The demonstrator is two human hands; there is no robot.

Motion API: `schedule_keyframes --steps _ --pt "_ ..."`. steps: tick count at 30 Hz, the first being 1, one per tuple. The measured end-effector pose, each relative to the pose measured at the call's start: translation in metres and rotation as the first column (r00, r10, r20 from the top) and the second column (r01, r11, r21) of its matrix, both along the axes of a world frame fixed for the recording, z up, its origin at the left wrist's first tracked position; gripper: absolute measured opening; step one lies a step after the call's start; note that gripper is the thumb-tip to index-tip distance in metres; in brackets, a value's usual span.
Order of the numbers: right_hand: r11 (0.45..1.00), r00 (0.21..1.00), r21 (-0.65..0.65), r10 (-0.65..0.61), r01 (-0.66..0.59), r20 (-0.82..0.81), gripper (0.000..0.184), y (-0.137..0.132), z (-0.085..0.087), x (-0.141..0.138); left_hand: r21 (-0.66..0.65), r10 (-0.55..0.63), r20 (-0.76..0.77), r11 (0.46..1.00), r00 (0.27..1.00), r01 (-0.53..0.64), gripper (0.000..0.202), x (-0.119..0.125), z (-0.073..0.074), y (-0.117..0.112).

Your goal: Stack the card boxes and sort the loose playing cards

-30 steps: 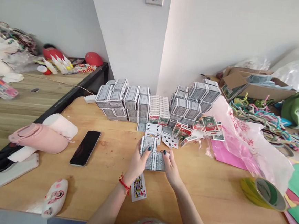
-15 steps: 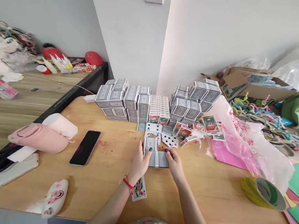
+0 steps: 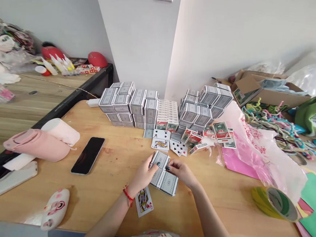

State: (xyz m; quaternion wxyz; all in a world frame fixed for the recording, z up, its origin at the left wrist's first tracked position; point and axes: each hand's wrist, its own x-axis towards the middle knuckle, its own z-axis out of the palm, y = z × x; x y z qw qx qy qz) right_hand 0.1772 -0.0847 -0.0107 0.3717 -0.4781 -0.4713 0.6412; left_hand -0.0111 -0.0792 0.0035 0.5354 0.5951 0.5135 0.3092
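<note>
An L-shaped block of joined playing cards [image 3: 168,183], grey patterned backs up, is tilted in front of me. My left hand [image 3: 143,173] grips its left side, with the thumb lying on top and the other fingers hidden beneath. My right hand [image 3: 184,174] has thumb and forefinger pinched at the block's inner corner. A queen of hearts [image 3: 144,202] lies face up on the table near my left wrist. Beyond the block lie a face-up spade card [image 3: 161,134], a court card [image 3: 160,144] and another spotted card [image 3: 179,148].
Card-block stacks stand at the back left [image 3: 118,100] and back right [image 3: 196,112], with card boxes [image 3: 167,115] between them. A phone [image 3: 87,156], pink pouch [image 3: 37,143] and mouse [image 3: 55,209] lie left. Tape [image 3: 274,202] and plastic wrapping [image 3: 267,152] lie right.
The card block has turned clockwise and come slightly closer to me, uncovering more of the court card. My right fingers have shifted from its right edge to its inner corner.
</note>
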Motion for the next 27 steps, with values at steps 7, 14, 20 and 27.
schedule_keyframes --steps 7,14,20,27 --pt "0.994 0.998 -0.092 0.049 -0.052 -0.037 0.032 0.022 -0.004 -0.002 0.083 -0.103 -0.074 0.991 0.992 0.109 0.049 -0.002 0.002 0.01" --pt "0.996 0.99 -0.067 -0.042 0.051 0.138 0.025 0.017 -0.016 -0.004 0.035 -0.175 -0.13 0.983 0.976 0.181 0.045 -0.008 0.008 0.012" --pt "0.993 0.979 0.018 -0.117 0.116 0.17 0.026 0.009 -0.021 -0.002 0.006 -0.177 -0.065 0.984 0.982 0.178 0.045 -0.008 0.01 0.011" --pt "0.924 0.953 0.321 -0.266 0.208 0.147 0.048 0.015 -0.017 -0.001 0.029 -0.162 -0.051 0.986 0.986 0.163 0.043 -0.002 0.006 0.019"
